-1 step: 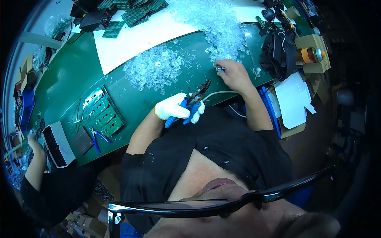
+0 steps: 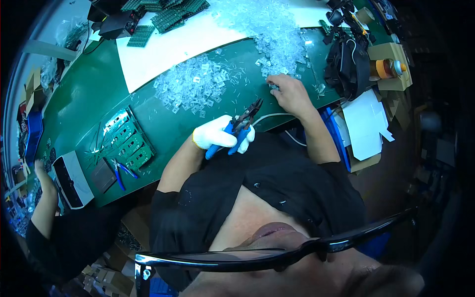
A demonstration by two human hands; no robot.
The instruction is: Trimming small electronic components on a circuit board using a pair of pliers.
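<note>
My left hand (image 2: 216,132), in a white glove, is wrapped round blue-handled cutting pliers (image 2: 242,129). Their dark jaws point up and to the right, above the near edge of the green table (image 2: 237,94). With bare fingers pinched together, my right hand (image 2: 293,94) holds a small clear plastic piece (image 2: 273,86), partly hidden by the fingers. Just beyond that hand spreads a large heap of clear plastic pieces (image 2: 279,42). A smaller heap of similar pieces (image 2: 190,84) lies to the left, with thin clear slivers (image 2: 239,74) scattered beside it.
Green circuit boards (image 2: 131,141) and a second pair of blue-handled pliers (image 2: 120,173) lie on the left. A co-worker's hand (image 2: 43,175) is beside a white box (image 2: 72,179). At right are a black bag (image 2: 346,69) and a bottle (image 2: 388,69). Stacked boards (image 2: 173,17) stand at the back.
The co-worker's hand at the far left has shifted slightly. Both my hands stay in place, with the same grip on the pliers and the clear piece.
</note>
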